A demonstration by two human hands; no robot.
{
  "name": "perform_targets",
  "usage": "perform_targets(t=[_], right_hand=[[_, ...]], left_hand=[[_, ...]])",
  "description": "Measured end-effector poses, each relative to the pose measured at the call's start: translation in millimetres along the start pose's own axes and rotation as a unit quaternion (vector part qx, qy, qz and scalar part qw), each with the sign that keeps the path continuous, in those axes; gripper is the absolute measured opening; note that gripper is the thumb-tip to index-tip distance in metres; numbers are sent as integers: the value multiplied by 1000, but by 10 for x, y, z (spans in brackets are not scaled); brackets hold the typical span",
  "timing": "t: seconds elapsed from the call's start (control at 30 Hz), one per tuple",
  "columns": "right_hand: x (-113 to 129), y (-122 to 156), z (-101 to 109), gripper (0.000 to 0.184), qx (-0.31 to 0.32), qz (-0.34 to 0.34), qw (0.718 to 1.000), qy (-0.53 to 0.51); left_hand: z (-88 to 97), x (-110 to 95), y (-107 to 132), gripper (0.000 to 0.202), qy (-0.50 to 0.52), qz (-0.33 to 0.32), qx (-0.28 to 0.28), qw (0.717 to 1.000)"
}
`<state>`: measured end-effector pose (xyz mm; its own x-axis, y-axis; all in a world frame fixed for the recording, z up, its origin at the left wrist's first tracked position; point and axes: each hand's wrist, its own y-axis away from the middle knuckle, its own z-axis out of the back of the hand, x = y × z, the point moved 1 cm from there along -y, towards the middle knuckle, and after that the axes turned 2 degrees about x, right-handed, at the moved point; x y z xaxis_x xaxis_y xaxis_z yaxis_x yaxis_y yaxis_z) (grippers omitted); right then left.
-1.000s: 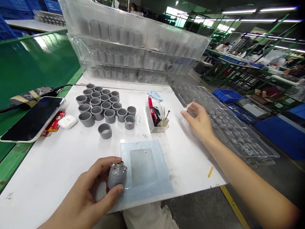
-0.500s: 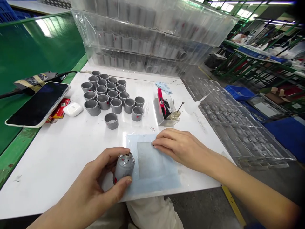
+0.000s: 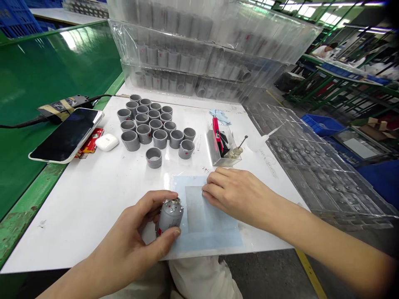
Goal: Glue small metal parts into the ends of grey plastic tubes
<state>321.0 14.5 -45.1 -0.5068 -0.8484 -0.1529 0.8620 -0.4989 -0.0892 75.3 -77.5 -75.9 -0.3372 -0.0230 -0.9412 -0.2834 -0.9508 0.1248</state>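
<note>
My left hand (image 3: 134, 237) is shut on a grey cylindrical part (image 3: 170, 216) with a metal end and a red mark, holding it upright at the edge of a pale blue plastic mat (image 3: 215, 238). My right hand (image 3: 240, 196) rests on the mat with curled fingers, its fingertips on a darker grey rectangular patch (image 3: 199, 207). Whether those fingertips pinch something small is hidden. Several short grey rubber-like sleeves (image 3: 146, 124) stand in a cluster beyond the mat, and one more sleeve (image 3: 153, 158) stands apart from them.
A clear box (image 3: 222, 147) with a red tool stands by a squeeze bottle (image 3: 255, 143). A phone (image 3: 67, 135) and an earbud case (image 3: 107, 142) lie left. Stacked clear trays of grey cylinders (image 3: 199, 50) stand behind, another clear tray (image 3: 321, 174) right.
My right hand has moved from near the squeeze bottle onto the mat. My left hand still holds the grey part. The whole view has shifted slightly.
</note>
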Motion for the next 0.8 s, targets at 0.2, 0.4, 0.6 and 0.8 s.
perform_targets(t=[0.2,0.4,0.6,0.8], right_hand=[[124,-80,44,13,60,-119,991,-16],[122,-55,-35,19,-31,-64,995,64],[251,24,68,8,-227,-32,967,-110],[568,-88,80,13,-310,-18,931,-193]], left_hand=[[6,7,-1,39,1,-2,10,1000],[12,5,-5,39,7,-2,9,1000],[10,27,-6,42,48,7,9,999],[8,49,-13,48,43,4,16,999]])
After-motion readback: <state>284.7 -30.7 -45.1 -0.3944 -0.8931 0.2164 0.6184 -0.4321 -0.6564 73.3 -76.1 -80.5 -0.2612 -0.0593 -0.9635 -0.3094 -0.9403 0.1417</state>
